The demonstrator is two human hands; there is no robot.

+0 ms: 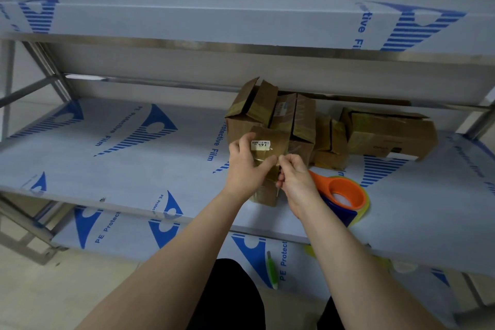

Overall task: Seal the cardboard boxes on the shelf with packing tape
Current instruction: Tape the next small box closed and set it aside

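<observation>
A small cardboard box (278,139) with a white barcode label stands on the middle shelf (134,158). My left hand (245,166) grips its left side, thumb across the front. My right hand (294,182) pinches a strip of clear tape at the box's right front edge. An orange-handled tape dispenser (345,193) with a roll of tape lies on the shelf just right of my right hand. Behind the small box sit several more cardboard boxes: a tall open-flapped one (254,107) and a wider one (391,134) to the right.
The steel shelving is covered in white and blue protective film. The upper shelf (241,24) overhangs the boxes. On the lower shelf lie a green-handled tool (272,268) and a yellowish object (310,250), partly hidden by my right forearm.
</observation>
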